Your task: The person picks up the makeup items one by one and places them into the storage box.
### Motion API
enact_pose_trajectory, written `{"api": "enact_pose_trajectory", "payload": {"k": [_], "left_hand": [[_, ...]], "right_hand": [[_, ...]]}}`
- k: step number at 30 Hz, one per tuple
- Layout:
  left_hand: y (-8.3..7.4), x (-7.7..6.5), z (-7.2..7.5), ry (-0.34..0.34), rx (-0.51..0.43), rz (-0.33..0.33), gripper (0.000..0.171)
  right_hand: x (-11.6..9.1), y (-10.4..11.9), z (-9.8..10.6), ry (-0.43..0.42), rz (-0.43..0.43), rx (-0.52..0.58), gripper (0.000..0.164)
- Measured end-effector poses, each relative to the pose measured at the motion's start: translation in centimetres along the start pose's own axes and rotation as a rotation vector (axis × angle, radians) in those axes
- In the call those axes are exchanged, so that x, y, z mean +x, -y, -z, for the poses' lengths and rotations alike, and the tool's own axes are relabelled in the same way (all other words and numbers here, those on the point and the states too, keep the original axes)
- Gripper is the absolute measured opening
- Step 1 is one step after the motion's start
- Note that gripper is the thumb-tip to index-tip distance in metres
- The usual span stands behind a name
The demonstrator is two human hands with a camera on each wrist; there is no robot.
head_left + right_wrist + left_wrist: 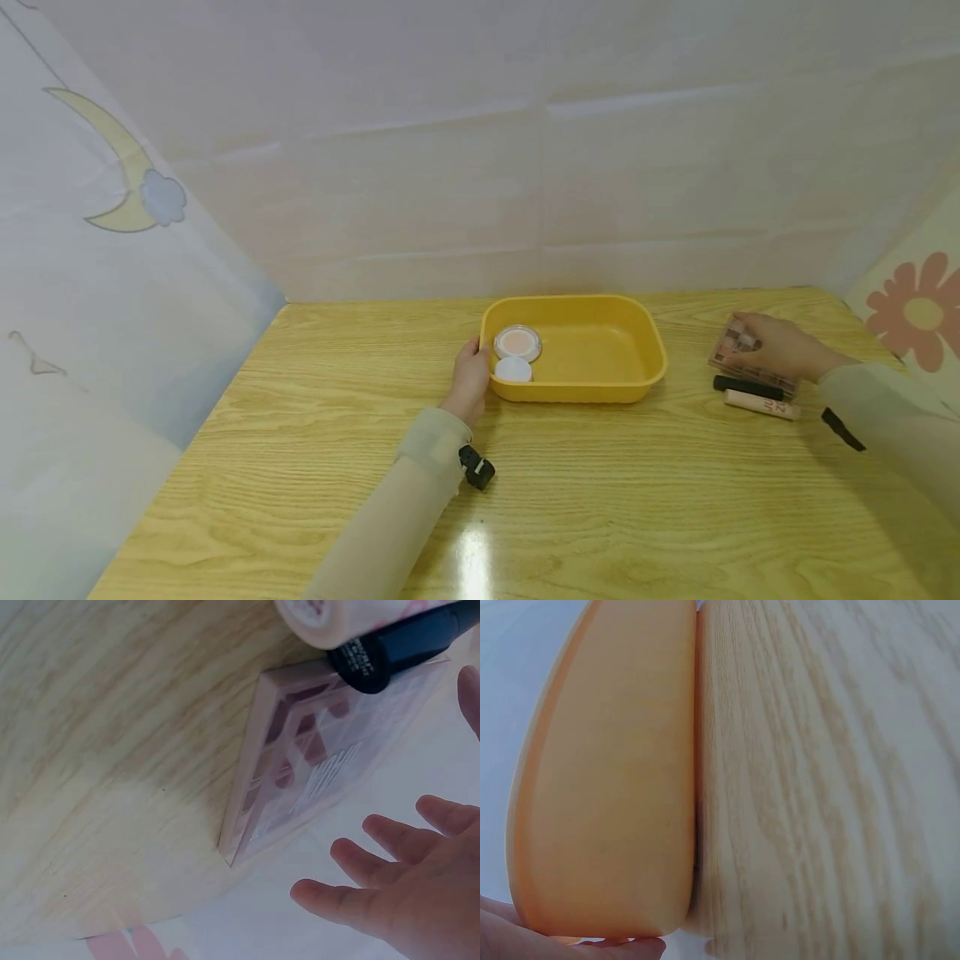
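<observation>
A yellow plastic basin (600, 393) stands on the wooden table, and my left hand (469, 377) holds its left end. In the left wrist view the fingers (634, 948) lie along the end wall of the basin. Inside, at the left, are a round compact (517, 342) and a white round lid or jar (513, 369). Over at the right, my right hand (783, 348) hovers over an eyeshadow palette (322, 757) with a clear cover. Its fingers (360, 862) are spread apart, with nothing between them, just off the palette's face.
A black tube (746, 387) and a beige-pink tube (761, 405) lie side by side at the palette's near edge. Behind the table (360, 333) hangs a pale cloth, with a printed moon on the left and a flower on the right.
</observation>
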State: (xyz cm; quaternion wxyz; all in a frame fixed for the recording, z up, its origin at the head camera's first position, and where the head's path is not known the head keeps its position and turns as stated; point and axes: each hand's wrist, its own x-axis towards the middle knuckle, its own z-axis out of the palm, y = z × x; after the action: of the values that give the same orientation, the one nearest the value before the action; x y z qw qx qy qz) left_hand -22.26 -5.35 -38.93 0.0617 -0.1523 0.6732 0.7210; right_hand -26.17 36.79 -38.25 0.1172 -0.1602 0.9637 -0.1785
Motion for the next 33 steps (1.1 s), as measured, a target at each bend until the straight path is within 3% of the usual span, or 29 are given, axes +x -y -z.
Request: {"api": "enact_pose_trajectory", "payload": {"k": [19,28,33], "left_hand": [[0.0,-0.1,0.0,-0.002,0.019,-0.008,0.047],[0.0,0.0,0.0,-0.006,0.015,-0.001,0.047],[0.0,0.1,0.1,-0.005,0.005,-0.007,0.047]], "right_hand": [[0.8,-2.1,-0.3,0.058,-0.021,-0.003,0.100],[1.5,-3.1,-0.1,0.160,-0.042,0.142,0.109],[1.7,-2.5,0.4,0.143,-0.027,0.038,0.106]]}}
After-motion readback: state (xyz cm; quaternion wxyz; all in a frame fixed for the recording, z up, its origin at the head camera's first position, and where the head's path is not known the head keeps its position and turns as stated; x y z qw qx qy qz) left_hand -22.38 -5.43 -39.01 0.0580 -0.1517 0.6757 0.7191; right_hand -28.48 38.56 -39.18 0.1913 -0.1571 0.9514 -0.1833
